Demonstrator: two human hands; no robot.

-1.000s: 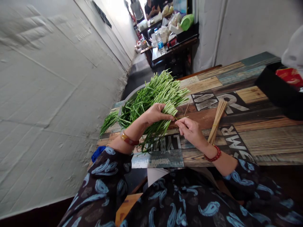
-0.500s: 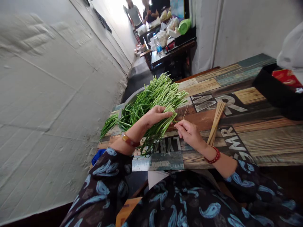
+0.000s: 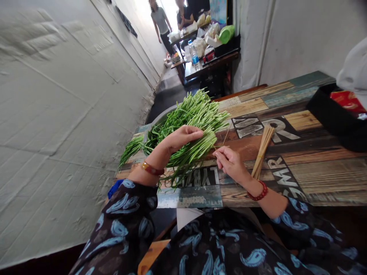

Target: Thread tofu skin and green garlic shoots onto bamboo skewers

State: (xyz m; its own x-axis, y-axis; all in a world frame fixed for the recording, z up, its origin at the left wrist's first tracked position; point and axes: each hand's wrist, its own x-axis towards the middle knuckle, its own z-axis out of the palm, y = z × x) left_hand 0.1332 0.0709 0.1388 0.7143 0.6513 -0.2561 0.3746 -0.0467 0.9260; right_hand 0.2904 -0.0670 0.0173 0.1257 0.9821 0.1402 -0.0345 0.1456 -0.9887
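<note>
Long green garlic chives (image 3: 183, 114) are heaped in a grey basin (image 3: 164, 114), their pale cut stems towards the right. My left hand (image 3: 183, 138) is closed over a bunch of chives (image 3: 202, 145) at the near side of the heap, thumb by the stem ends. Just right of those ends, my right hand (image 3: 231, 162) pinches a thin bamboo skewer (image 3: 217, 149), whose far tip is at the stems; whether it pierces them cannot be made out. Another skewer (image 3: 226, 134) lies beyond my fingers. To the right rests a bundle of skewers (image 3: 262, 151), banded together.
The wood-patterned table (image 3: 329, 168) carries a black container (image 3: 321, 110) with a red packet at the right. More chives (image 3: 130, 151) lie left of the basin. Behind stands another table with a water bottle (image 3: 194, 57) and bags. Two people are farther back.
My left hand has slid slightly left and its thumb has drawn back from the stem ends. The right hand stays by the stems with the skewer. The view has shifted a little.
</note>
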